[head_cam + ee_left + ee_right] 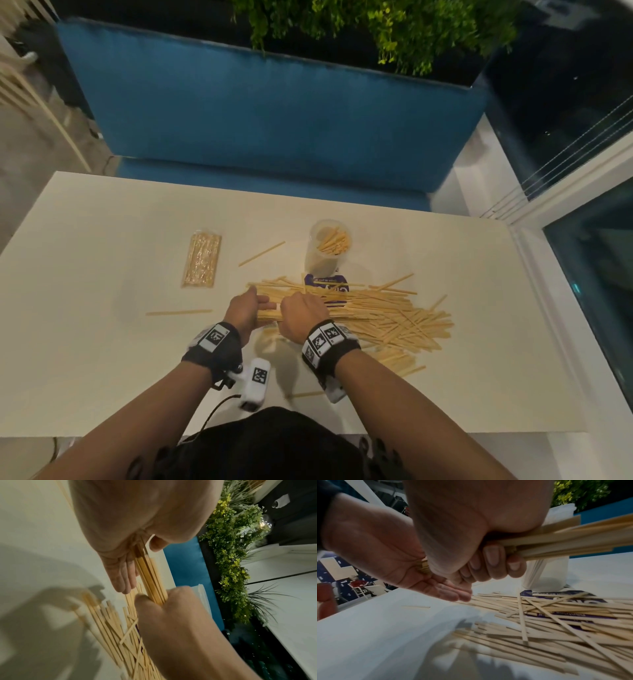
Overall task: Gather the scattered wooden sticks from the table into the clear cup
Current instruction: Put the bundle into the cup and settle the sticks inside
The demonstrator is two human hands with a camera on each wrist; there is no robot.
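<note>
A clear cup (327, 248) stands upright on the white table (102, 274) with several wooden sticks inside. Just in front of it lies a big loose pile of sticks (390, 320), spread to the right. My right hand (301, 318) grips a bundle of sticks (559, 539) in a fist at the pile's left end, lifted a little off the table. My left hand (245, 308) is held flat, fingers (123, 578) straight, with its palm against the bundle's ends (423, 566). The cup (546, 574) is behind the bundle.
A purple printed card (327, 286) lies under the pile by the cup. A sealed packet of sticks (201, 259) lies at the back left. Single sticks lie apart (262, 253), (178, 312), (305, 394). A blue bench (267, 113) and plants stand beyond the table.
</note>
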